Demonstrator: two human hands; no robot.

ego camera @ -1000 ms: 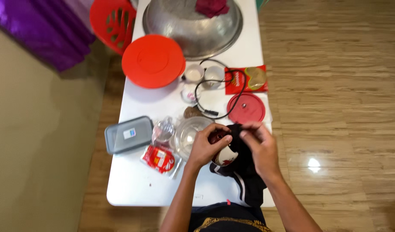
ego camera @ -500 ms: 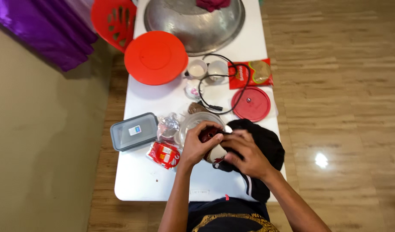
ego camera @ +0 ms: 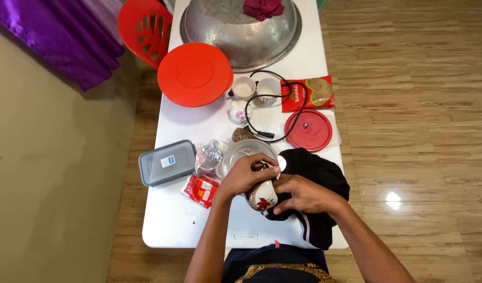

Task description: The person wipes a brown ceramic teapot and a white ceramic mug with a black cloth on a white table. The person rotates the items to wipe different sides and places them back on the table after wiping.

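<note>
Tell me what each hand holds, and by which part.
Left hand grips the cup at its rim. Right hand holds its lower side, over the black cloth.

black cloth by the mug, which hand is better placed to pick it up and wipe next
Right, probably. The right hand already rests on the black cloth beside the mug, while the left hand grips the mug's rim from above and steadies it.

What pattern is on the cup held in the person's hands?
The cup is white with a red flower or leaf motif, seen in the head view, the only one.
</note>
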